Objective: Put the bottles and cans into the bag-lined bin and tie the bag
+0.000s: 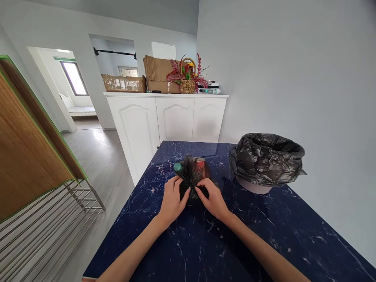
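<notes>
On the dark blue marbled table [152,219] sits a small black plastic bag [192,172], its neck gathered into a tuft. My left hand [174,197] pinches the gathered neck from the left, and my right hand [213,197] pinches it from the right, the fingertips of both almost meeting. Behind the tuft something red [201,165] shows, and a round green piece [177,167] pokes out at the left; I cannot make out what either is. Farther right stands a light-coloured bin [255,187] lined with a black trash bag [264,160] folded over its rim.
A white cabinet [176,117] stands beyond the table, with cardboard boxes [160,76] and a wicker basket of flowers [188,85] on top. To the left is a metal rack [58,219] with a brown mat [26,145] over it. A grey wall runs along the right.
</notes>
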The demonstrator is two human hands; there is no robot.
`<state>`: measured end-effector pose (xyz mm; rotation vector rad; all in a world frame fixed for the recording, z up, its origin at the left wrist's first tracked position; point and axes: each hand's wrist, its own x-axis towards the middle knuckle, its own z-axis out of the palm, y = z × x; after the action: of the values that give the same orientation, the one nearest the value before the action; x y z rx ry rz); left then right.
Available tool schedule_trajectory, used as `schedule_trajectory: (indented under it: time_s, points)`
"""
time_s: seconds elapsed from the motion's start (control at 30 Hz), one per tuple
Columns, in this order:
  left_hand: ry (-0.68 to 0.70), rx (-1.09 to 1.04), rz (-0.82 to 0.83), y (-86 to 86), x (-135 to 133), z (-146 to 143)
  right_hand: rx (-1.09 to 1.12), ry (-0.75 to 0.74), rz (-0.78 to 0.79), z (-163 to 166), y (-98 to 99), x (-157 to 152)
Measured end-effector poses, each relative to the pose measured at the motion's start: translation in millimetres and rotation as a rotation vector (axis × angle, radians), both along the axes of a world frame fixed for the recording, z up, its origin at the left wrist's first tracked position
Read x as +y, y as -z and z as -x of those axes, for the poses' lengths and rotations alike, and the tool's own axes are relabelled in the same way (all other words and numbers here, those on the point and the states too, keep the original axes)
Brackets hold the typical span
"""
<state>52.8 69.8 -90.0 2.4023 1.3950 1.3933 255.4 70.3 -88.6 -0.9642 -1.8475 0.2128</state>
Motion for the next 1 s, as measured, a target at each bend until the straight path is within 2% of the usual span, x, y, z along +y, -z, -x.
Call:
schedule_trajectory:
  time_s: [0.1,0.23,0.57,0.67,0.87,1.0]
  points:
    - [-0.021,-0.075,0.041,4.0,16,1,0.003,0.002,-0.022,5,9.3,9]
    - [-0.067,-0.194,0.107,6.4,23,6,0.026,0.052,-0.045,5,14.3,8]
    - [-0.189,-0.506,0.237,2.9,39,21,0.198,0.195,-0.085,-18,0.1,8]
    - [-0.196,-0.518,0.227,1.0,36,21,0.218,0.195,-0.077,-21,-2.1,6]
    - [-0.161,-0.359,0.180,-1.6,19,9,0.050,0.086,-0.042,-9,0.7,-1]
    - [-0.150,-0.392,0.229,-2.1,17,11,0.160,0.140,-0.041,-12,0.2,0]
